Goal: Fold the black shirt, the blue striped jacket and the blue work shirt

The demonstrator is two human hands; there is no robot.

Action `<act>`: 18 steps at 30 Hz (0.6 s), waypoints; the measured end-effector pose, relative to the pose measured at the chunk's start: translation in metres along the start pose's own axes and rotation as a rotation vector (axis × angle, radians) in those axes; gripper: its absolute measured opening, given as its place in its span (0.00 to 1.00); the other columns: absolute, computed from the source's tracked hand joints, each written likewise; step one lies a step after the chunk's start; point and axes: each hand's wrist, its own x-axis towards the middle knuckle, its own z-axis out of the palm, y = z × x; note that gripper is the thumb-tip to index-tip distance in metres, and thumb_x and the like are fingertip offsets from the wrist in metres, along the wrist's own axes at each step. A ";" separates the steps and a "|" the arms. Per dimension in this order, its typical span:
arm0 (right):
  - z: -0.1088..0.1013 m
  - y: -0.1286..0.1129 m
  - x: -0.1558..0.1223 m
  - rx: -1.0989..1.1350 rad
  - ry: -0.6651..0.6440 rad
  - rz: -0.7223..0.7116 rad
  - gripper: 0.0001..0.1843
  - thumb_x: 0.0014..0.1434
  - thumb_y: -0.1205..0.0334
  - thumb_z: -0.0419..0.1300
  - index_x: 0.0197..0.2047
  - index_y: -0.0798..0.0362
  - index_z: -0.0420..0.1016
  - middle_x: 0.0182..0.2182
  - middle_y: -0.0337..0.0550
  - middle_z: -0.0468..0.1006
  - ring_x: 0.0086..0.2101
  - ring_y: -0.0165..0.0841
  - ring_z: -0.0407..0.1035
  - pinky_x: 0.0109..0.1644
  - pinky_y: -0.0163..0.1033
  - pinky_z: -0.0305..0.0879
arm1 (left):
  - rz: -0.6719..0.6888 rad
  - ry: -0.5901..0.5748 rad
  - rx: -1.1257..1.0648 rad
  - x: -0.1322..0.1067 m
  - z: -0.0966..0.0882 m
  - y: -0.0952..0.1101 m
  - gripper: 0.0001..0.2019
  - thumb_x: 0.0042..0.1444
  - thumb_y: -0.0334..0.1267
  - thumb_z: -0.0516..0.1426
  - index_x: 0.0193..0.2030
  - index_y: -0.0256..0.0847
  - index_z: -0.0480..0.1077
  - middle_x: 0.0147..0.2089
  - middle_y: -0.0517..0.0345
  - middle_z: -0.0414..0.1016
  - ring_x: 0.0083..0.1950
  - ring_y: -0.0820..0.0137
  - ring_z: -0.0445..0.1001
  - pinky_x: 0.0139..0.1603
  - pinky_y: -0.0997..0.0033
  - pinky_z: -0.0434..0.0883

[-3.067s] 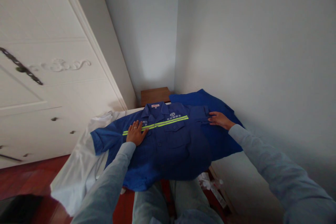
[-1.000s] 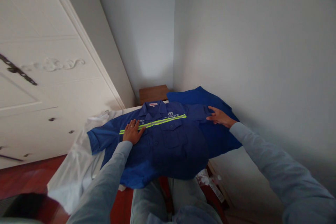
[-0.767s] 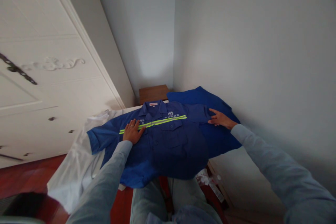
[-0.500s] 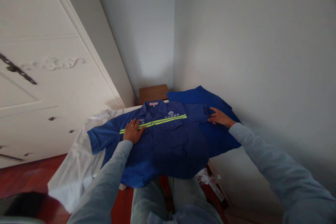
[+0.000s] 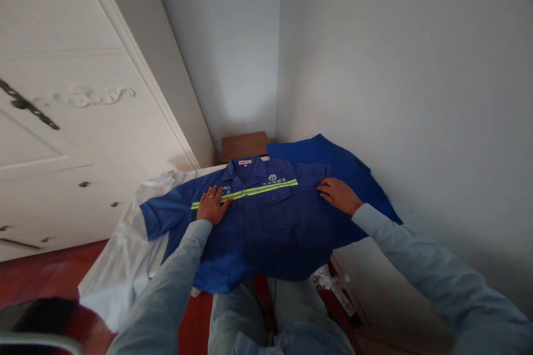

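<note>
A blue work shirt (image 5: 266, 227) with a yellow-green reflective stripe lies front up, collar away from me, on a surface draped with a white cloth (image 5: 120, 255). My left hand (image 5: 212, 205) rests flat on the shirt's chest just below the stripe, fingers spread, a ring on one finger. My right hand (image 5: 338, 195) lies on the shirt's right shoulder area, fingers stretched toward the stripe's end. A second blue garment (image 5: 337, 163) lies under and beyond the shirt on the right.
A white wardrobe (image 5: 62, 122) with carved trim stands at the left. Grey walls meet in a corner behind a small wooden stand (image 5: 244, 146). Crumpled packaging (image 5: 333, 283) lies on the red-brown floor near my legs.
My right hand has slid left along the shirt, from the sleeve seam toward the chest. My left hand has stayed flat in place. The camera has shifted slightly.
</note>
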 end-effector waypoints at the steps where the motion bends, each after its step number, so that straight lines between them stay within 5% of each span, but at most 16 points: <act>1: 0.002 0.003 -0.001 -0.006 0.019 -0.002 0.12 0.64 0.62 0.59 0.47 0.53 0.82 0.45 0.51 0.75 0.44 0.39 0.69 0.48 0.43 0.65 | 0.002 0.006 -0.001 0.000 0.001 0.000 0.36 0.66 0.59 0.45 0.73 0.36 0.57 0.75 0.44 0.52 0.77 0.54 0.50 0.76 0.51 0.52; 12: -0.006 0.012 -0.006 -0.105 0.212 -0.206 0.14 0.67 0.69 0.52 0.36 0.56 0.79 0.39 0.49 0.76 0.39 0.34 0.64 0.44 0.39 0.54 | 0.003 0.017 -0.017 0.001 0.004 -0.002 0.37 0.66 0.60 0.44 0.73 0.37 0.57 0.75 0.44 0.52 0.77 0.54 0.50 0.76 0.51 0.52; 18: -0.002 0.017 -0.012 -0.182 0.177 -0.183 0.14 0.68 0.68 0.52 0.45 0.55 0.80 0.39 0.49 0.77 0.38 0.35 0.64 0.43 0.39 0.51 | 0.013 0.028 -0.015 0.002 0.007 -0.003 0.37 0.66 0.61 0.45 0.73 0.37 0.58 0.75 0.44 0.53 0.77 0.54 0.51 0.76 0.50 0.53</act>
